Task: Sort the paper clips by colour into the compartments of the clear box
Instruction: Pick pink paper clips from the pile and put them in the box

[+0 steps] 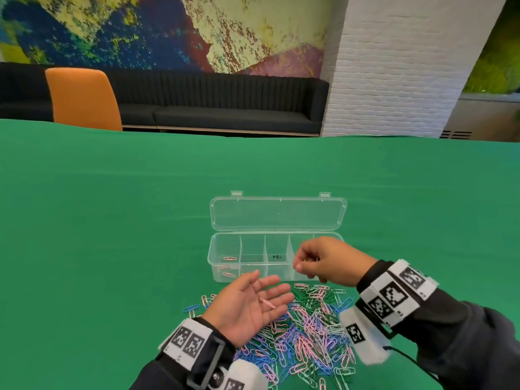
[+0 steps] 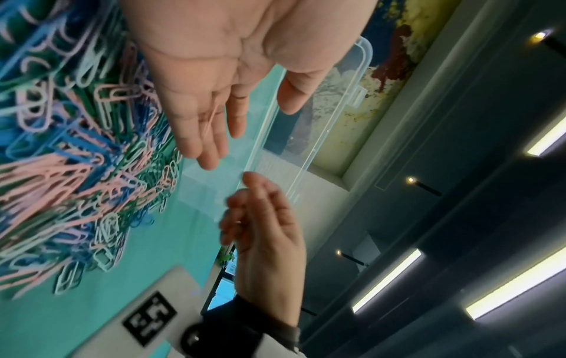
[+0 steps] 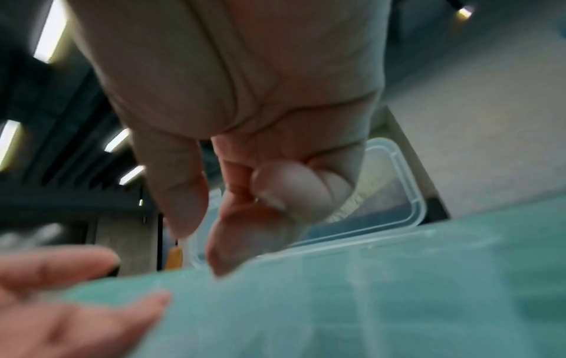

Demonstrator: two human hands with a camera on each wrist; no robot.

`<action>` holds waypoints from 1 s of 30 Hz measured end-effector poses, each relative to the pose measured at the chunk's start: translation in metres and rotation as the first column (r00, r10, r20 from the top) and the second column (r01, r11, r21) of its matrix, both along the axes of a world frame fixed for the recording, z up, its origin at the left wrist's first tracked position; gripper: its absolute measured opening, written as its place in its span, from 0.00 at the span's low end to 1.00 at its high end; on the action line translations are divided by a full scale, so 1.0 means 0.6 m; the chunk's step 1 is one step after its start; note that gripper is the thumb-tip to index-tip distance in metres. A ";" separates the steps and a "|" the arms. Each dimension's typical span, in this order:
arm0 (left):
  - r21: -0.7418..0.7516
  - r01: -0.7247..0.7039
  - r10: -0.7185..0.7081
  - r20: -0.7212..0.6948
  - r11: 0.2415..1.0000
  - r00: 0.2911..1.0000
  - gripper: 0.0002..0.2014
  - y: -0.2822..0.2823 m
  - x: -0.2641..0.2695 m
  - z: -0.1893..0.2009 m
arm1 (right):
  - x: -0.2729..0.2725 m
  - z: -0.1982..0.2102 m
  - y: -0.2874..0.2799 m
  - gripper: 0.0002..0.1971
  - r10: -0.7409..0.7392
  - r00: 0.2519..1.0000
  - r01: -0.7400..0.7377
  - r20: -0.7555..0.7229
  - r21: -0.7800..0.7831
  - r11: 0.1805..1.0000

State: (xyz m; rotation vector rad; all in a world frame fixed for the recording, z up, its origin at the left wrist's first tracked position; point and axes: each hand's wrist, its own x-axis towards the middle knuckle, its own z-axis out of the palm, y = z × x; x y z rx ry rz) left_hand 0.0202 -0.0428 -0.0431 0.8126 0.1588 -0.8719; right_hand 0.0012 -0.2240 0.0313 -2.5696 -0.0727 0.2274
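A thin pink wire paper clip lies on the flat, spread left hand, above the mixed pile of coloured paper clips.

It looks light, stiff and slippery; pinch its long sides. The right hand has curled fingers near the clear plastic compartment box; I cannot tell if it holds anything.

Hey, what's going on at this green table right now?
A person is sorting a pile of coloured paper clips into an open clear box. The left hand lies palm up with one pink clip resting on its fingers. The right hand, fingers curled, hovers over the box's right end; whether it holds a clip isn't visible. A few pink clips lie in the leftmost compartment.
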 end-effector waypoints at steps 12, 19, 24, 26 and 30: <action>-0.187 -0.082 0.075 -0.043 0.979 0.996 0.16 0.013 0.009 -0.021 | 0.009 -0.098 0.000 0.12 0.012 0.996 -0.059 -0.091 -0.536 0.842; -0.172 -0.075 0.085 0.049 0.982 0.995 0.18 0.024 0.020 -0.034 | 0.007 -0.094 0.003 0.10 0.014 0.997 -0.043 -0.071 -0.430 0.902; -0.133 -0.086 0.099 0.092 0.987 0.991 0.18 0.024 0.020 -0.042 | 0.018 -0.102 0.018 0.05 -0.029 0.989 -0.044 -0.144 -0.480 0.876; -0.126 -0.102 0.113 0.088 0.987 0.990 0.14 0.025 0.020 -0.041 | 0.021 -0.101 0.021 0.03 -0.041 0.987 -0.040 -0.154 -0.491 0.870; -0.101 -0.134 0.141 0.065 0.986 0.988 0.14 0.027 0.025 -0.047 | 0.019 -0.079 0.019 0.10 -0.037 0.993 -0.011 -0.108 -0.411 0.912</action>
